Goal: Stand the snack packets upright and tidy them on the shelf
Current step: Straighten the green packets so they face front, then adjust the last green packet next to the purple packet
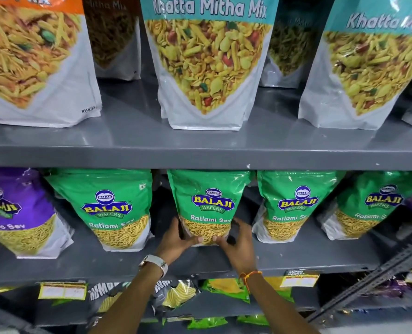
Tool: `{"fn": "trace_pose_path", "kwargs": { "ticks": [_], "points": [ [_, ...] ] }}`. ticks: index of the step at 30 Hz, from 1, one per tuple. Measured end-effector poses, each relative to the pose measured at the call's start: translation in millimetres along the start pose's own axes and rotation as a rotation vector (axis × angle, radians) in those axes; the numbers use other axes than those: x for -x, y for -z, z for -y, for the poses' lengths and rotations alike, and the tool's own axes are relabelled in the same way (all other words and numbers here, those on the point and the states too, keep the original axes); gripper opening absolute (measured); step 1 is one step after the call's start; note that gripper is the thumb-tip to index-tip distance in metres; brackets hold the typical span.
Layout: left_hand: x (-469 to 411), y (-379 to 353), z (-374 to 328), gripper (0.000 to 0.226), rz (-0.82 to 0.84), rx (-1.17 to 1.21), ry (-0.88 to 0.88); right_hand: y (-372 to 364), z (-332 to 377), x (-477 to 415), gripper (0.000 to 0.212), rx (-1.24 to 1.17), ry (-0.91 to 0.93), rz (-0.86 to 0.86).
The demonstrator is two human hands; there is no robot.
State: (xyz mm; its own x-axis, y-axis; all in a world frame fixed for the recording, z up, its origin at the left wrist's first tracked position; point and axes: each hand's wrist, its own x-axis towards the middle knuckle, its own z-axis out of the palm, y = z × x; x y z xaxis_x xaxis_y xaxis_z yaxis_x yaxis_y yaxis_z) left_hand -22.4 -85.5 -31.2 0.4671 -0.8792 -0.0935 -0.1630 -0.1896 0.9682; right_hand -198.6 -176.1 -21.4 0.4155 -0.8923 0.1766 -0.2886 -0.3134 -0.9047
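middle shelf (55, 266), read left to right: a purple sev packet (19, 213) at 9 o'clock leans left; a green ratlami sev packet (113, 208) beside it also tilts. the centre ratlami sev packet (208, 201) sits just below frame centre, toward 6 o'clock, and is the item in hand. the left hand (176, 239) cups its lower left corner, the right hand (236, 242) its lower right corner; both are pressed against the base with thumbs laid across the front, nearly touching each other. two more green packets (294, 203) follow toward 3 o'clock, the far one leaning right.

step in hand, by judgement: squaring the centre packet on its base. it stands close to upright. next move calls for releasing it without tipping it, then shifting to a leaning neighbour, most likely at 3 or 9 o'clock.
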Motion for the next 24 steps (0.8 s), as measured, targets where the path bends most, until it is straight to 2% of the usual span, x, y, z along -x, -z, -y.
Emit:
{"fn": "trace_pose_path", "kwargs": {
  "ticks": [2,3,5,7,10,12,14,16,19,24],
  "points": [
    [19.9,5.3,7.0,0.080,-0.110,-0.027,-0.062,-5.6,3.2,20.6,0.037,0.053,0.118,-0.078],
    [31.3,10.0,10.4,0.076,-0.183,-0.049,-0.102,-12.2,7.2,29.4,0.032,0.062,0.174,-0.044],
    [56.6,25.4,18.5,0.051,-0.322,-0.065,-0.186,-32.4,22.6,41.6,0.022,0.065,0.222,0.098],
    [75.4,46.1,21.8,0.026,-0.450,-0.088,-0.230,-55.0,42.1,43.6,0.027,0.036,0.208,0.221],
    [93.6,88.1,26.4,0.036,-0.662,-0.081,-0.208,-88.2,73.1,39.5,0.039,-0.048,0.080,0.342],
    [94.0,114.3,25.2,0.038,-0.758,-0.062,-0.182,-106.4,81.7,32.3,0.060,-0.108,-0.004,0.416],
    [85.8,130.7,22.3,0.038,-0.780,-0.031,-0.125,-116.0,84.5,25.5,0.081,-0.120,-0.081,0.477],
    [74.5,145.1,24.2,0.056,-0.768,-0.007,-0.055,-124.6,83.7,20.2,0.089,-0.100,-0.096,0.524],
    [60.2,160.0,26.8,0.089,-0.592,0.052,0.054,-137.2,79.7,15.0,0.088,-0.087,-0.050,0.573],
    [53.6,173.4,24.2,0.118,-0.321,0.080,0.061,-159.5,76.5,0.1,0.091,-0.128,-0.056,0.615]
  ]
}}
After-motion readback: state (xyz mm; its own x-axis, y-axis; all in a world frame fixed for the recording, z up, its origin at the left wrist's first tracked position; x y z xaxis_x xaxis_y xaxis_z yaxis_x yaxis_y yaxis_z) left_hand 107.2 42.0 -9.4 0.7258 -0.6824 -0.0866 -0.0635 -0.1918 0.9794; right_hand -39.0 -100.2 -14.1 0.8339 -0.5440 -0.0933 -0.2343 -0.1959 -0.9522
